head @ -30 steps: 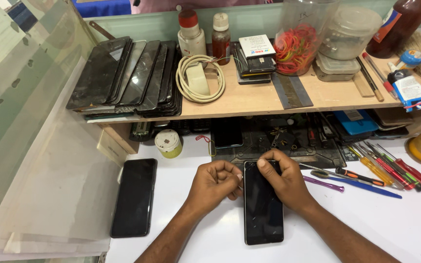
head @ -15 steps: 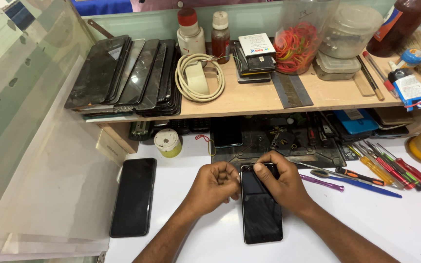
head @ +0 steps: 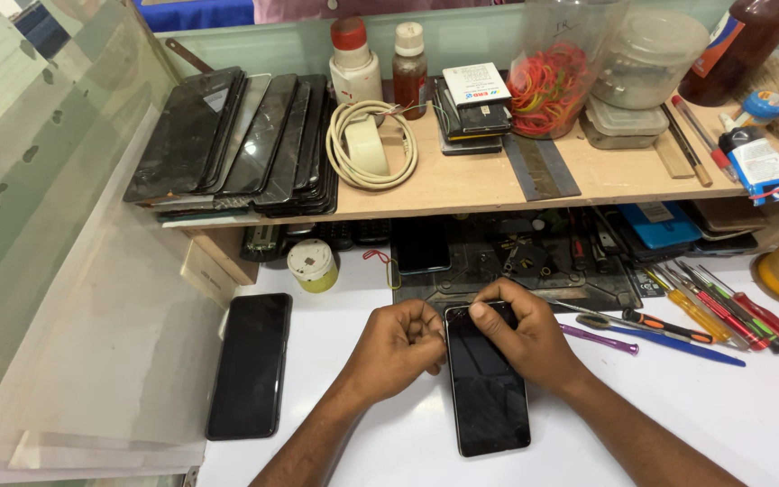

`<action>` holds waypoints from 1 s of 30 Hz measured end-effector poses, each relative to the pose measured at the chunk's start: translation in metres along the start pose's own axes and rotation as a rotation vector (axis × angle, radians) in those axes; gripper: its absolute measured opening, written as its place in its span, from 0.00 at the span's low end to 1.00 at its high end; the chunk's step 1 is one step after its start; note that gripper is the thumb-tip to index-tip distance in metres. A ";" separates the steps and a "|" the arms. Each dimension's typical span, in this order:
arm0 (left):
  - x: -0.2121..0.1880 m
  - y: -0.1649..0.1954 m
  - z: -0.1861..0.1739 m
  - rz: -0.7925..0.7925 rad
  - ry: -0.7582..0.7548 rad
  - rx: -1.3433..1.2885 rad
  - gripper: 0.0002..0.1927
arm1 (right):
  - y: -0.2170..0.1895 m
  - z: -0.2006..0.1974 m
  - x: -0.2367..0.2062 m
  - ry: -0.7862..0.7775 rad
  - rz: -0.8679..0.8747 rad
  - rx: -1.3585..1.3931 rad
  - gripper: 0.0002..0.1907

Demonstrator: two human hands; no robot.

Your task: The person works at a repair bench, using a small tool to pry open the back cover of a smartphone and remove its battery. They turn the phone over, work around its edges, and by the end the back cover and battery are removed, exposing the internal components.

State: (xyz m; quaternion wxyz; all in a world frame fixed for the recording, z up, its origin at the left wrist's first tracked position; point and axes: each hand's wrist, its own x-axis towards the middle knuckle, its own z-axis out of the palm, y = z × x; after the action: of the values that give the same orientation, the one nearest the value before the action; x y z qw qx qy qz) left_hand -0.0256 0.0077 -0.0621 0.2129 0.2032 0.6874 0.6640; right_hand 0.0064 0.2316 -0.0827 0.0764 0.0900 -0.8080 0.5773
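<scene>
A black smartphone point(head: 487, 388) lies face up on the white table point(head: 750, 415), its screen dark and finely cracked. My left hand point(head: 397, 347) is curled into a loose fist against the phone's upper left edge. My right hand point(head: 525, 338) rests over the phone's top right corner, fingertips pinched at the top edge. Whether a small tool is between the fingers I cannot tell. A second black phone point(head: 251, 362) lies flat to the left, untouched.
A wooden shelf point(head: 462, 185) carries a stack of black screens point(head: 236, 140), a coiled white cable point(head: 371, 144), bottles, phone batteries and a jar of rubber bands point(head: 556, 77). Screwdrivers and pry tools point(head: 705, 316) lie at right. A small roll point(head: 313, 264) stands under the shelf.
The phone has shifted slightly toward the shelf under my hands. My right fingers have crept further over its top edge; my left fist stays at the corner.
</scene>
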 end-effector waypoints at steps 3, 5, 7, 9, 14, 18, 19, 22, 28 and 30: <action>0.000 0.002 0.002 0.011 0.005 -0.011 0.01 | 0.000 -0.001 0.002 -0.004 -0.017 -0.018 0.13; 0.001 0.005 0.002 -0.019 0.016 0.000 0.01 | 0.000 0.000 0.003 0.005 -0.023 -0.001 0.14; 0.001 0.007 0.002 -0.100 0.038 0.035 0.02 | 0.000 0.001 0.006 0.022 -0.022 -0.001 0.14; 0.003 0.008 0.003 -0.085 0.046 0.032 0.03 | 0.001 0.002 0.005 0.045 -0.003 -0.016 0.14; 0.002 0.009 0.006 -0.097 0.052 -0.009 0.04 | 0.008 0.001 0.005 0.112 0.102 0.003 0.14; -0.001 0.009 0.011 -0.117 0.004 0.002 0.07 | 0.009 0.002 0.006 0.148 0.027 0.034 0.14; 0.000 0.008 0.012 -0.106 -0.016 0.018 0.09 | 0.008 0.003 0.006 0.156 0.035 0.088 0.14; 0.002 0.005 0.012 -0.113 0.023 -0.010 0.11 | 0.001 0.009 0.007 0.144 0.163 0.267 0.17; 0.007 -0.002 0.010 -0.003 0.165 -0.114 0.09 | -0.014 0.012 0.009 0.032 0.411 0.466 0.23; 0.007 -0.003 0.011 -0.004 0.177 -0.119 0.09 | -0.016 0.012 0.007 0.035 0.427 0.574 0.23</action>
State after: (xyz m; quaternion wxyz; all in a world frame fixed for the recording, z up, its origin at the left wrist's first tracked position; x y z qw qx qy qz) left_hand -0.0253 0.0202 -0.0651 0.1644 0.1296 0.6631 0.7187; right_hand 0.0028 0.2150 -0.0697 -0.0604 -0.0733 -0.6121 0.7851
